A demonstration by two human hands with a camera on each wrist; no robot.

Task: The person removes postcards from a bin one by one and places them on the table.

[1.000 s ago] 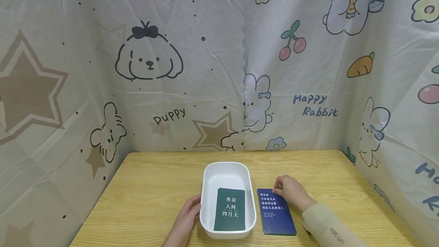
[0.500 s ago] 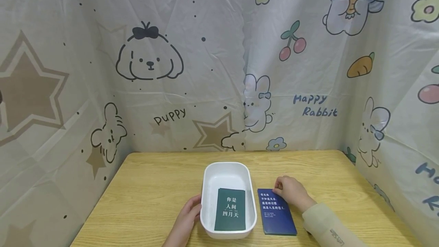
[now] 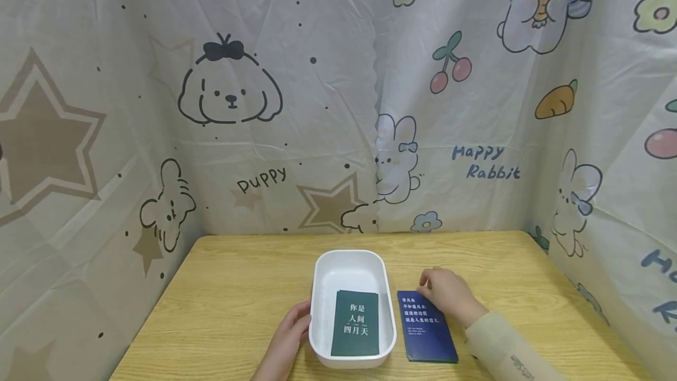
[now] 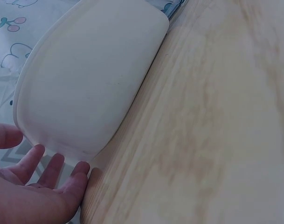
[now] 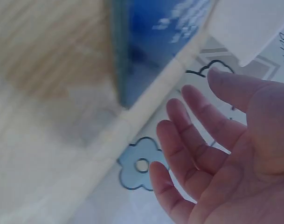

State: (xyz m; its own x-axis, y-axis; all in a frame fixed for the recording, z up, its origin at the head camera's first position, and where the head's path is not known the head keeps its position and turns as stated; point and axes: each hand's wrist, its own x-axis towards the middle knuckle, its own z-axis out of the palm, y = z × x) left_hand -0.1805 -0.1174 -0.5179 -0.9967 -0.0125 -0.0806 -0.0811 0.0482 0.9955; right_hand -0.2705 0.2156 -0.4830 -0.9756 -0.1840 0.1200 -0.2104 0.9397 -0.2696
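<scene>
In the head view, a white plastic bin (image 3: 346,278) sits on the table, with dark green cards (image 3: 355,322) printed in white characters inside its near half. My left hand (image 3: 285,337) is at the bin's left side; the left wrist view shows its fingertips (image 4: 81,167) right at the outer wall (image 4: 90,74). To the right of the bin lies a stack of blue cards (image 3: 428,334) with white text. My right hand (image 3: 452,296) hovers at the stack's far edge, and in the right wrist view its fingers (image 5: 176,142) are loosely bent with nothing between them.
The light wood table (image 3: 238,293) reaches back to a cream curtain (image 3: 328,104) printed with cartoon animals, stars and flowers. The curtain also hangs along the left and right sides.
My right hand has shifted slightly away from me, its fingertips moving off the blue cards' far edge. The left hand, the bin and both sets of cards look the same.
</scene>
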